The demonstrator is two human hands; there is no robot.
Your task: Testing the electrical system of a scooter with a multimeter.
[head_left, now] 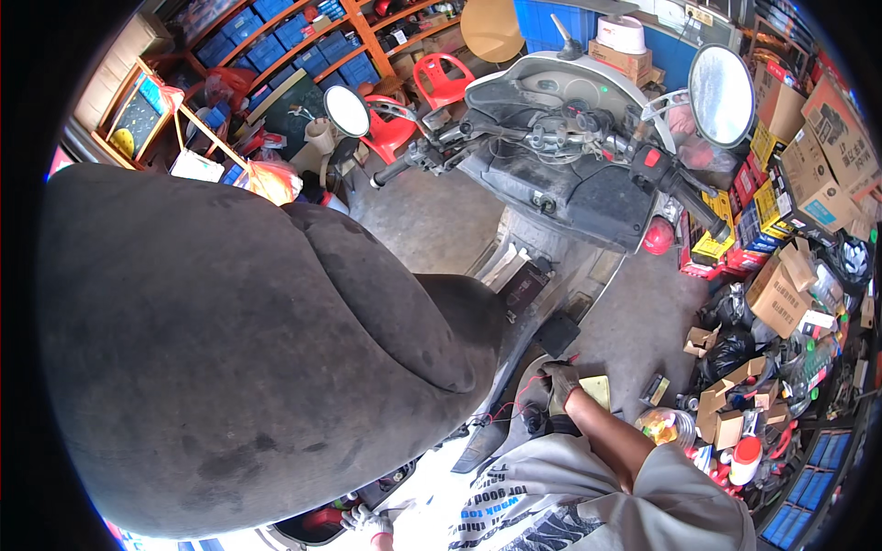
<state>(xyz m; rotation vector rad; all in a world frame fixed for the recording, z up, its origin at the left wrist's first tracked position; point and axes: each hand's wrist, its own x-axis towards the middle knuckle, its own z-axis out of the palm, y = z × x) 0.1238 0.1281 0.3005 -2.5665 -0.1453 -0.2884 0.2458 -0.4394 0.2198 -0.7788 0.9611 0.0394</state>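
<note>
Scooter (455, 308) dominates my feed, its handlebars (551, 138) toward one o'clock and its broad seat (230, 349) at about eight. From out here, I judge the step in hand to be handling the thin red wire (517, 401), which curves beside the bodywork between four and five o'clock. I'd guide it close to its end with my right hand (559, 378), leave slack in the loop and avoid pulling sideways (a hard tug could strain a joint I can't see). The right fingers are bent close to the wire; whether they grip it, I cannot tell. My left hand (369, 523), in a pale glove just past six, is beside a red part (322, 517); its fingers show too small for me to call them open or closed. The seat looks dull, dark and blotched, the front panel (588, 197) dusty, and the wire slim and flexible.
</note>
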